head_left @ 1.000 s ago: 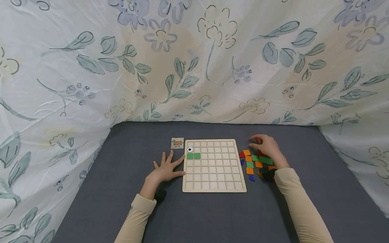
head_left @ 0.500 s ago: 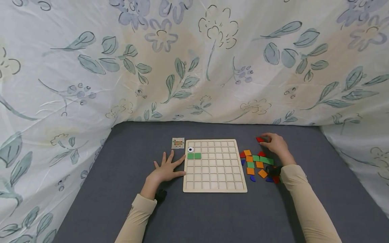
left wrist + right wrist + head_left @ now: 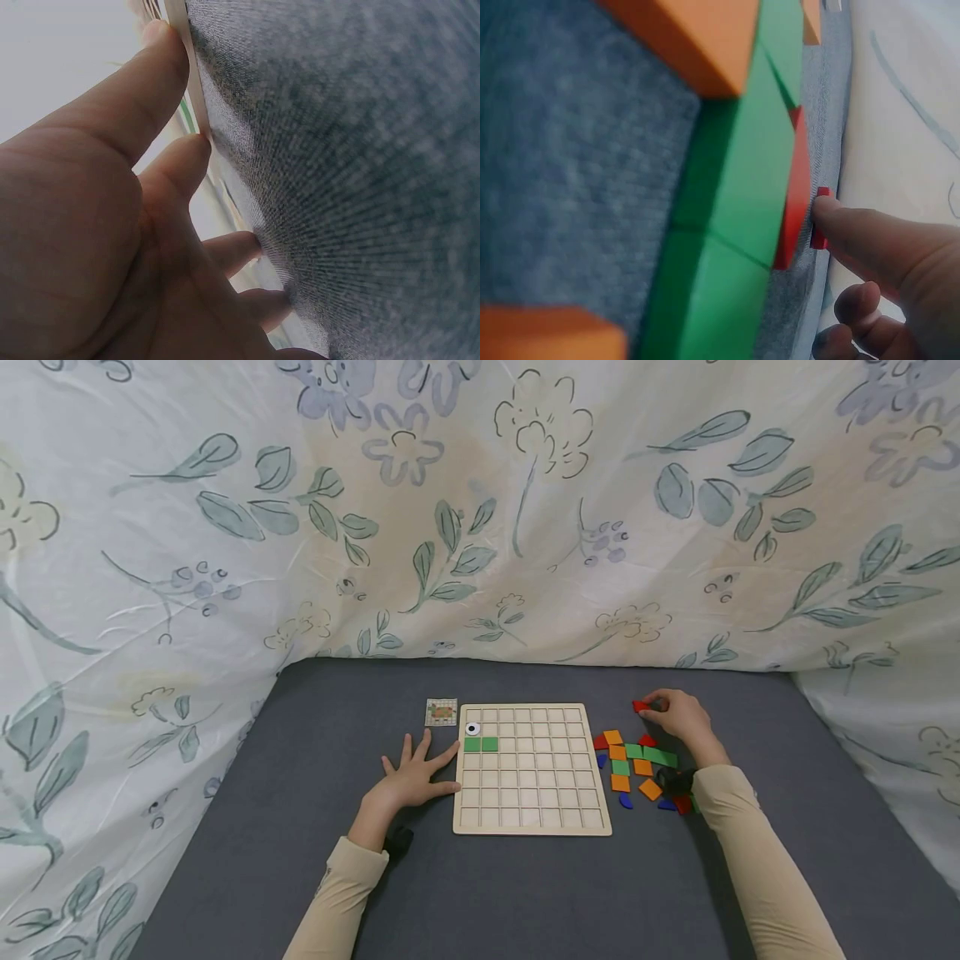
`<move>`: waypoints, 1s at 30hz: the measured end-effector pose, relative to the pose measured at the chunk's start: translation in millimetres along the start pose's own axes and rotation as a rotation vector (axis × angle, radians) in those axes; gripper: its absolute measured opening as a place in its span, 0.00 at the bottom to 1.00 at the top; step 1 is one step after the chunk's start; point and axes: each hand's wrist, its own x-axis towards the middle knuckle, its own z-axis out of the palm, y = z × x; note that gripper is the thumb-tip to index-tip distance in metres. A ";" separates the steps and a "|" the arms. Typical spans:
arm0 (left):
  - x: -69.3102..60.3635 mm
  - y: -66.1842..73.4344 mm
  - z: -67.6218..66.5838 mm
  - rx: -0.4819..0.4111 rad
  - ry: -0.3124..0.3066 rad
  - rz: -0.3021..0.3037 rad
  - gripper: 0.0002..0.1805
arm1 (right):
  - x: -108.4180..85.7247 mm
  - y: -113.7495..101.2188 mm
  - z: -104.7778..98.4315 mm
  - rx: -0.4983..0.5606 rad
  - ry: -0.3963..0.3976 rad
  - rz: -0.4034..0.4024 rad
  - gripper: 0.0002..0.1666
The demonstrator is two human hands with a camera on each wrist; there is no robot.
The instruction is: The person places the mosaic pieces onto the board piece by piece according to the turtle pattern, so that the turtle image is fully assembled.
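My left hand (image 3: pixel 408 782) lies with fingers spread at the left side of the wooden grid board (image 3: pixel 532 831). Its thumb and index fingertips touch the board's edge (image 3: pixel 196 90) in the left wrist view. On the board sit two green square tiles (image 3: pixel 481 744) and a round white eye piece (image 3: pixel 472 728). At the far right, my right hand (image 3: pixel 681 716) pinches a small red block (image 3: pixel 640 706) between thumb and fingers, close to the table. The right wrist view shows the thumb against this red block (image 3: pixel 820 238); its exact shape is partly hidden.
Loose orange (image 3: pixel 642 767), green (image 3: pixel 660 757), red (image 3: pixel 647 741) and blue (image 3: pixel 626 802) blocks lie between the board and my right forearm. A small picture card (image 3: pixel 442 712) lies beyond my left hand. A floral cloth (image 3: pixel 480 568) hangs behind the dark table.
My right hand has shifted right, away from the board, uncovering more loose blocks; the red block now shows at its fingertips. The left hand has stayed at the board's edge.
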 end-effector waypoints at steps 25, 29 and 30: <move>0.8 -3.4 2.0 -0.046 0.009 0.031 0.42 | -8.5 -63.3 13.8 0.073 0.011 -0.120 0.20; -2.8 2.9 -3.1 -0.034 -0.012 0.001 0.40 | -10.5 -75.7 18.9 0.086 0.012 -0.143 0.19; -2.8 3.2 -3.1 -0.028 -0.010 -0.001 0.40 | -11.1 -78.7 20.0 0.090 0.012 -0.154 0.18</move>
